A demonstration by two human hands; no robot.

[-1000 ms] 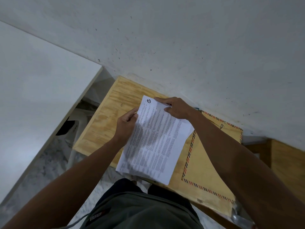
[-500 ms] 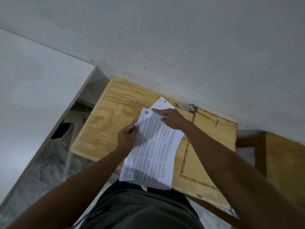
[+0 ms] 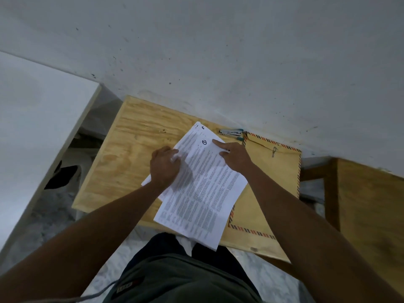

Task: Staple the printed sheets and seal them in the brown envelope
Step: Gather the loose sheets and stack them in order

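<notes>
Several printed sheets [image 3: 201, 193] lie fanned on the small wooden table [image 3: 122, 154], the top one marked with a circled number; their near end overhangs the table's front edge. My left hand [image 3: 164, 169] rests on the left edge of the sheets, fingers curled on the paper. My right hand [image 3: 235, 157] presses flat on the top sheet's far right corner. The brown envelope [image 3: 277, 178] with a striped border lies flat to the right, partly under the sheets, its flap end by the wall. A silver and teal stapler [image 3: 231, 133] lies against the wall beyond the sheets.
A white wall [image 3: 218, 62] runs right behind the table. A white tabletop [image 3: 32, 127] stands to the left with a gap between. Another wooden piece [image 3: 367, 193] stands at the right. My legs and grey shorts [image 3: 175, 278] are below the table edge.
The sheets have gone from held in both hands to lying on the table, fanned apart. My left hand moved onto their left edge; my right hand now presses the top corner.
</notes>
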